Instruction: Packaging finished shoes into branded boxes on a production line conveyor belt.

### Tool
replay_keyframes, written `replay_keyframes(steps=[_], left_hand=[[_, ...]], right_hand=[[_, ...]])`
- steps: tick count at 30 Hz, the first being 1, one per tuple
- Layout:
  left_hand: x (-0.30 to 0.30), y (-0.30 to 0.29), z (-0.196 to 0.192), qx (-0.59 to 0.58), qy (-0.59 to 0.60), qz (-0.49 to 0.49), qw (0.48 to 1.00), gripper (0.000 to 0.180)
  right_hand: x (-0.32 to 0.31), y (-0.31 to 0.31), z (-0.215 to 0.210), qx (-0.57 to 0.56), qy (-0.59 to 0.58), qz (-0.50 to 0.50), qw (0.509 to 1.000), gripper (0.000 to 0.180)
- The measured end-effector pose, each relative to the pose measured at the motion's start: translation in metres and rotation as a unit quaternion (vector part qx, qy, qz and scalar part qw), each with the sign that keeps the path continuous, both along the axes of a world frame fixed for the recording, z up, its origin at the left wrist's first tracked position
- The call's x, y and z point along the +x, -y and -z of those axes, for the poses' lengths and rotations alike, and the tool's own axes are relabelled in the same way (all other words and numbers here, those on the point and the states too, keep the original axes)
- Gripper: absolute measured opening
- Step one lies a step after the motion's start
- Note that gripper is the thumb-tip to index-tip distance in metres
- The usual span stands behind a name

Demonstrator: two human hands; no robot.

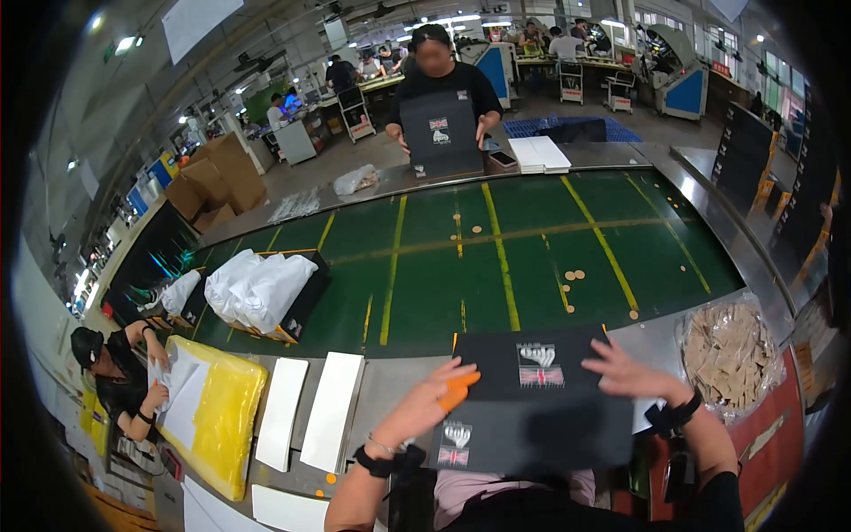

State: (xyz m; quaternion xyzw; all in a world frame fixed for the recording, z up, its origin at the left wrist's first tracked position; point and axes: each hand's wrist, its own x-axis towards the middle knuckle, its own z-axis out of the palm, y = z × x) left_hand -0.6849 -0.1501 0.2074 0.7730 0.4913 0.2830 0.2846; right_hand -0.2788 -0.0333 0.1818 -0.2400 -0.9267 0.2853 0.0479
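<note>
Directly before me is a black cardboard box point(532, 426) with a pale logo and a red-and-pink flag print on its upper panel and again at its lower left corner. My left hand point(425, 399) lies at the box's left side, fingers stretched over the edge, with an orange covering on one or more fingers. At the upper right edge of the box, my right hand point(634, 371) is spread and holds nothing. Shadow darkens the middle of the lower panel. What lies inside or under the box is hidden.
A green conveyor belt point(425, 293) carries a black box stuffed with white paper point(261, 293). Left of me are white card stacks point(330, 412) and a yellow-wrapped paper pile point(235, 417). A bag of brown pieces point(731, 359) sits right. Co-workers stand across point(448, 80) and at left point(120, 377).
</note>
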Motion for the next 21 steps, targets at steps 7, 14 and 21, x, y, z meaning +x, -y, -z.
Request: replay_keyframes(steps=[7, 14, 21], left_hand=[[0.026, 0.057, 0.068, -0.019, -0.089, -0.099, 0.991, 0.045], [0.006, 0.056, 0.089, -0.074, 0.22, -0.223, 0.947, 0.057], [0.029, 0.078, 0.111, -0.2, 0.415, -0.236, 0.856, 0.056]], right_hand=[[-0.009, 0.053, 0.05, -0.041, -0.076, 0.172, 0.981, 0.064], [-0.003, 0.056, 0.037, -0.148, -0.158, 0.217, 0.952, 0.082], [0.003, 0.092, 0.12, -0.576, -0.368, 0.318, 0.657, 0.067]])
